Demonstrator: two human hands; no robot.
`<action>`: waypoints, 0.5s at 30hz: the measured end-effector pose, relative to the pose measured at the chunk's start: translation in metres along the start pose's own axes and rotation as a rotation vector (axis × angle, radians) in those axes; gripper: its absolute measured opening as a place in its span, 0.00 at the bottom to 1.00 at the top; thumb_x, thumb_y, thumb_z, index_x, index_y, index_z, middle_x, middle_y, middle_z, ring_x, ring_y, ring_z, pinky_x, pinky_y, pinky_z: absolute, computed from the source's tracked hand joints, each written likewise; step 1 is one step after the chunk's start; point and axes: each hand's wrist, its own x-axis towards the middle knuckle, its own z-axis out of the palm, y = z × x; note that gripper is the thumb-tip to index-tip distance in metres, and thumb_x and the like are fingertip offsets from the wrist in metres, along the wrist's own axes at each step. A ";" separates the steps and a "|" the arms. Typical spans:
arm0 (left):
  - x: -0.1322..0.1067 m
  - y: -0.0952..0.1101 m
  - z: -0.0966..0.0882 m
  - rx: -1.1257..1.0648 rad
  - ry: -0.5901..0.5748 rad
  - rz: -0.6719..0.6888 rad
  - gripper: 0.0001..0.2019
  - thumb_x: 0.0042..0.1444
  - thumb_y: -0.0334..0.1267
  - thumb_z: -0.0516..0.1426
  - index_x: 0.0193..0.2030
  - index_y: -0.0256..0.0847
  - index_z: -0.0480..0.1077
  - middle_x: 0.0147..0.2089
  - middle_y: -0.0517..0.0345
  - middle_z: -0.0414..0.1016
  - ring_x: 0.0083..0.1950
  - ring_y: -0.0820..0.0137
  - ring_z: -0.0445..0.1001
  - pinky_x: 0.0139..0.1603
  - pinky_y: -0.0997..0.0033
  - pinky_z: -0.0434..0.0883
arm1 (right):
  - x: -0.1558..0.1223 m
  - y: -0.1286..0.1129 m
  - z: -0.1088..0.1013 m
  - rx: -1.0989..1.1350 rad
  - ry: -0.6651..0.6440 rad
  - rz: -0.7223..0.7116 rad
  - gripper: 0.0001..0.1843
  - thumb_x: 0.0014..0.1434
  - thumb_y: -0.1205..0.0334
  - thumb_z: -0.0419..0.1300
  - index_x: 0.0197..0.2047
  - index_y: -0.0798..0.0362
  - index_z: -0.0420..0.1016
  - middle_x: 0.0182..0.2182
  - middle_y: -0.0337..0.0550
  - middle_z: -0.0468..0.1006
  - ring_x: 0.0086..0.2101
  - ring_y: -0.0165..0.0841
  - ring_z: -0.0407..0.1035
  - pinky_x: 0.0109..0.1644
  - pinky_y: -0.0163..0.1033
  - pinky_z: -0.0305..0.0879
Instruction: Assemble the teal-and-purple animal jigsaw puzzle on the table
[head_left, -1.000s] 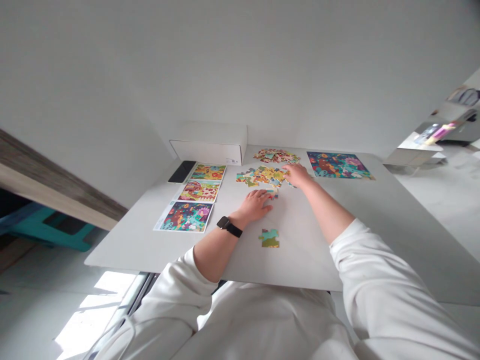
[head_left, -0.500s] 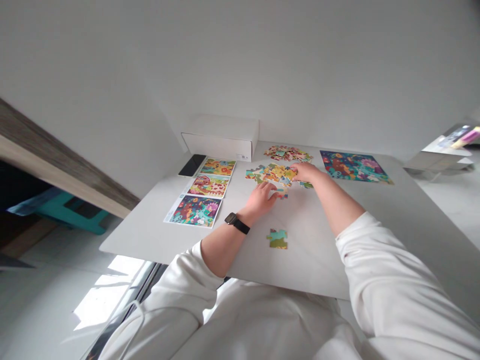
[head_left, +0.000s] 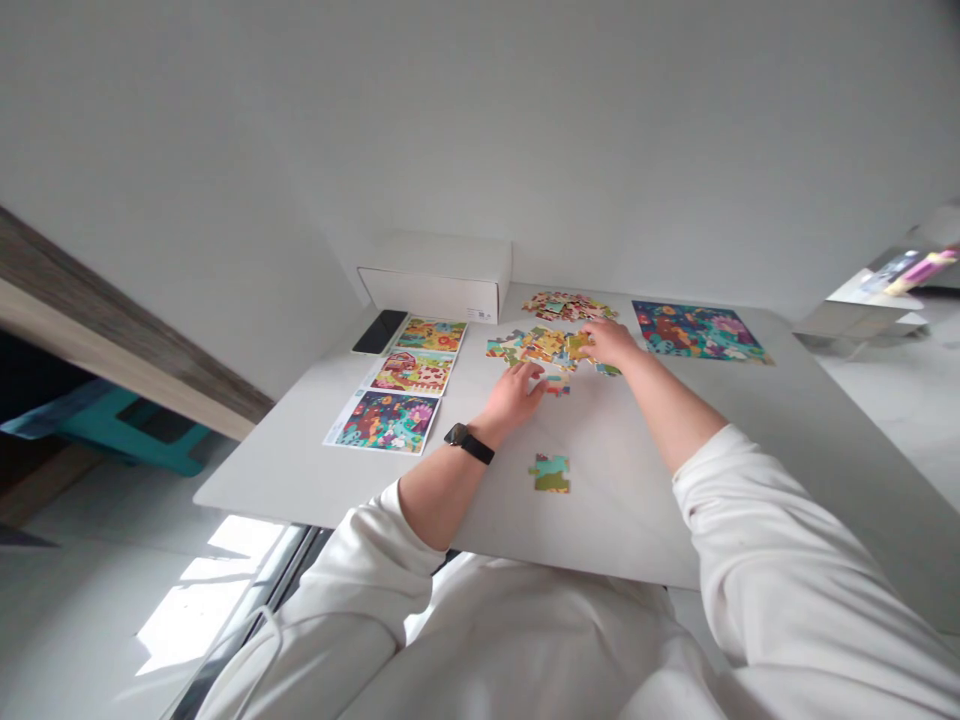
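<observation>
A heap of loose puzzle pieces [head_left: 536, 343] in yellow, green and blue lies in the middle of the table. My right hand [head_left: 609, 343] reaches into its right side, thumb and fingers closed on a green-yellow puzzle piece [head_left: 578, 345]. At the heap's near edge rests my left hand [head_left: 514, 398], a black watch on its wrist, its fingers bent and apart. Just right of its fingertips are pieces with blue and red [head_left: 557, 383]. Closer to my body lies a small green and teal puzzle section [head_left: 551, 473], apart from the heap.
Three picture cards [head_left: 386, 422] form a column on the left, with a black phone [head_left: 380, 331] beside the top one. Behind stands a white box [head_left: 431, 290]. A second, reddish heap of pieces [head_left: 568, 305] lies farther back. A dark-blue assembled puzzle [head_left: 697, 330] is at right.
My right hand has lifted a green-yellow piece from the heap's right side. The left hand stays at the near edge, fingers slightly shifted. The whole view has moved a little.
</observation>
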 end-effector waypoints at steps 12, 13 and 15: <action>-0.002 0.016 -0.004 -0.480 0.061 -0.107 0.15 0.65 0.42 0.66 0.55 0.40 0.74 0.45 0.52 0.84 0.43 0.68 0.81 0.50 0.67 0.77 | -0.088 -0.035 -0.003 0.864 0.116 0.041 0.27 0.60 0.32 0.66 0.41 0.49 0.83 0.30 0.40 0.82 0.30 0.37 0.74 0.37 0.40 0.72; -0.003 0.020 -0.003 -0.540 0.030 -0.102 0.16 0.64 0.44 0.67 0.54 0.40 0.74 0.43 0.53 0.83 0.42 0.69 0.81 0.49 0.67 0.76 | -0.100 -0.040 -0.002 0.884 0.110 0.042 0.27 0.59 0.31 0.66 0.41 0.49 0.84 0.31 0.40 0.82 0.30 0.37 0.74 0.37 0.40 0.72; -0.008 0.028 -0.003 -0.624 -0.046 -0.105 0.17 0.61 0.48 0.69 0.47 0.39 0.75 0.39 0.55 0.82 0.39 0.70 0.80 0.45 0.69 0.76 | -0.125 -0.050 -0.002 0.880 0.106 0.052 0.27 0.60 0.32 0.66 0.41 0.49 0.84 0.32 0.41 0.83 0.32 0.38 0.75 0.38 0.41 0.73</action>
